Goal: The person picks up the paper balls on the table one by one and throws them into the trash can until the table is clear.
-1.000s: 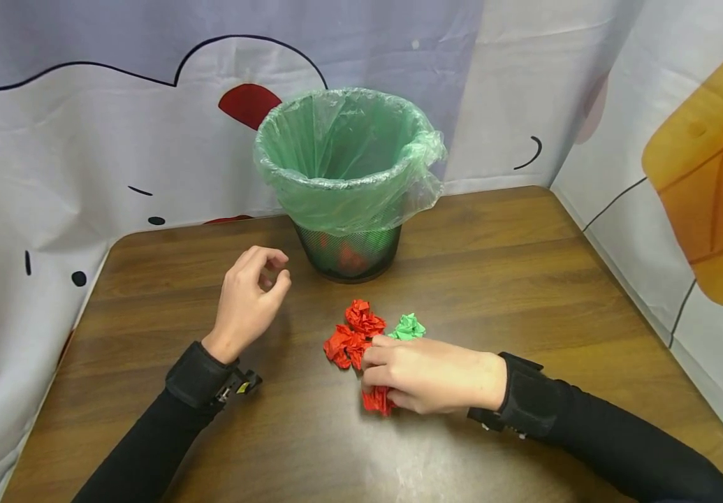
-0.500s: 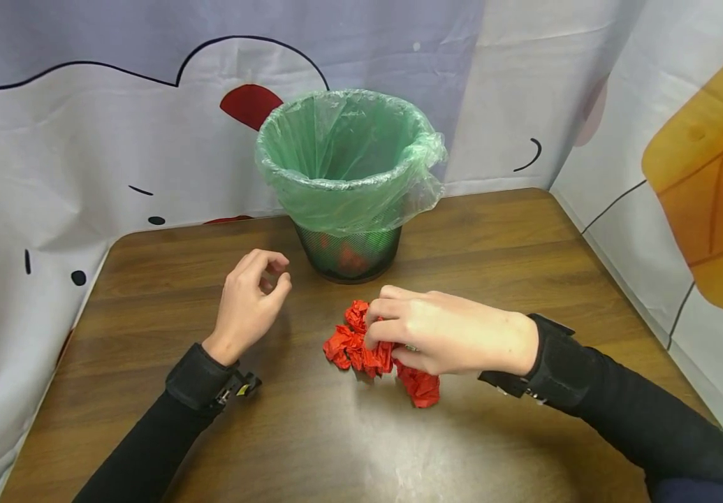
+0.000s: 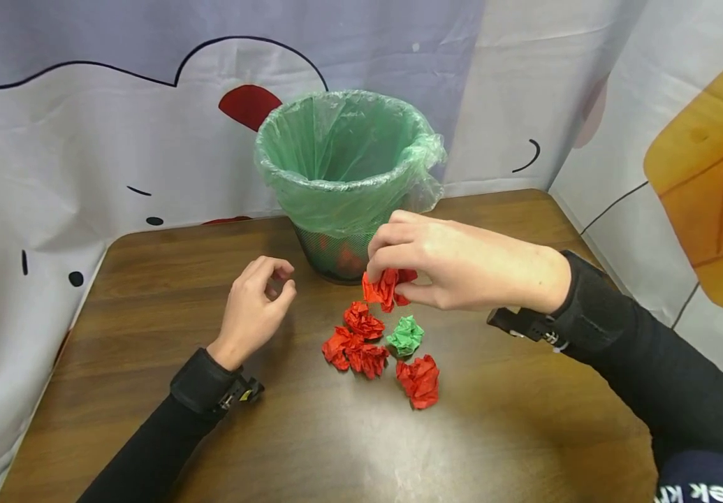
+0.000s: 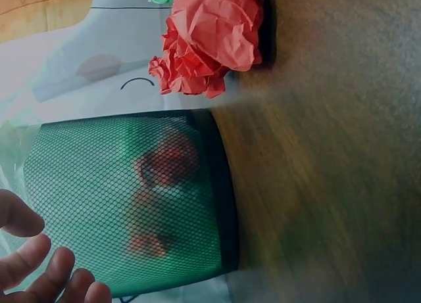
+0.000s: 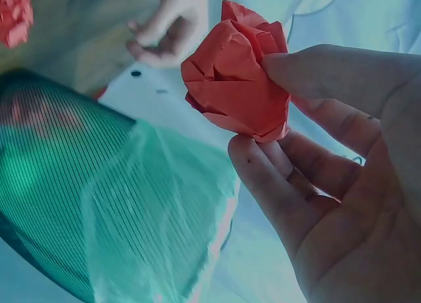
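A crumpled red paper ball (image 5: pixel 230 79) is up off the table, pinched between the thumb and fingertips of the right hand (image 3: pixel 455 262), and there it hangs, just in front of the bin and below its rim. The left hand (image 3: pixel 254 304) is well apart from it, holding nothing, fingers loosely bent and thumb standing off, over the part of the table between the bin and the left edge; whether it touches the wood, I can't tell.

Down on the table (image 3: pixel 493 419), three red balls (image 3: pixel 363 320) huddle together, well in from the far edge. Right beside them sits a green paper ball (image 3: pixel 406 336) (the one odd colour in the bunch), and a lone red ball (image 3: pixel 420 381) lies a little farther from the far edge.

Behind the bunch, the black mesh bin (image 3: pixel 316 253) stands upright by the middle of the far edge, a green liner (image 3: pixel 336 206) folded over its rim and bunched on the right. Red shapes (image 4: pixel 170 160) show blurrily through the mesh! Black straps (image 3: pixel 200 381) circle both wrists over dark sleeves (image 3: pixel 147 447), and a printed curtain (image 3: pixel 84 154) hangs beyond the table's far edge.
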Demonstrator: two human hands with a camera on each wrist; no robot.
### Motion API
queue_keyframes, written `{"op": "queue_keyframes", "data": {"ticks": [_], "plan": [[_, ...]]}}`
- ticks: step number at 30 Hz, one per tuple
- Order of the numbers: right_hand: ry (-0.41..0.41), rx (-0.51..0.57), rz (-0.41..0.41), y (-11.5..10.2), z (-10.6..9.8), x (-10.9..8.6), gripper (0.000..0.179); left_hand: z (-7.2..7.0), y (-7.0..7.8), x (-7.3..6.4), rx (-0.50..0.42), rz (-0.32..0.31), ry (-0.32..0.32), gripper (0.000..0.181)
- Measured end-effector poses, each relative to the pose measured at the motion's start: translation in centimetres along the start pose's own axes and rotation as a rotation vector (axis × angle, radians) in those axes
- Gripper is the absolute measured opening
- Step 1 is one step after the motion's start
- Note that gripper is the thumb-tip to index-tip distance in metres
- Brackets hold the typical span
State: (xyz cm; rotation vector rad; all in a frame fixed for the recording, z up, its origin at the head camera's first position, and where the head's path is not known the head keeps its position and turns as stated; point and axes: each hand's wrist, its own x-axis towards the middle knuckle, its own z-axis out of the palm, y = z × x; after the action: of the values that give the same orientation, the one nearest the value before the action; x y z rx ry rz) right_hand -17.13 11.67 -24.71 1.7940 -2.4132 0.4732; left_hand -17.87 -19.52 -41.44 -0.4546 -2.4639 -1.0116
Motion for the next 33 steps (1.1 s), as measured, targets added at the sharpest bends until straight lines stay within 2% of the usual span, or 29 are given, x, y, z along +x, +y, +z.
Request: {"op": "queue_keyframes", "data": {"ticks": [10,16,23,33], "plan": [[0.073,-0.026,-0.035,2.2,-3.4,2.1,0.025,0.5,-0.2,-0.8,-0.002,-0.022,-0.027,0.014],[0.108,-0.039,-0.012,3.3,-5.4,3.4,0.023,0.6,-0.1,-1.1,-0.001,-0.024,-0.036,0.014],[0.142,-0.071,0.052,4.8,-7.4,4.9,0.021,0.6,-0.1,-1.1,0.001,-0.018,-0.033,0.014],[0.130,-0.086,0.186,7.0,-9.3,6.8,0.019,0.7,-0.1,-1.2,0.005,-0.018,-0.030,0.014]]}}
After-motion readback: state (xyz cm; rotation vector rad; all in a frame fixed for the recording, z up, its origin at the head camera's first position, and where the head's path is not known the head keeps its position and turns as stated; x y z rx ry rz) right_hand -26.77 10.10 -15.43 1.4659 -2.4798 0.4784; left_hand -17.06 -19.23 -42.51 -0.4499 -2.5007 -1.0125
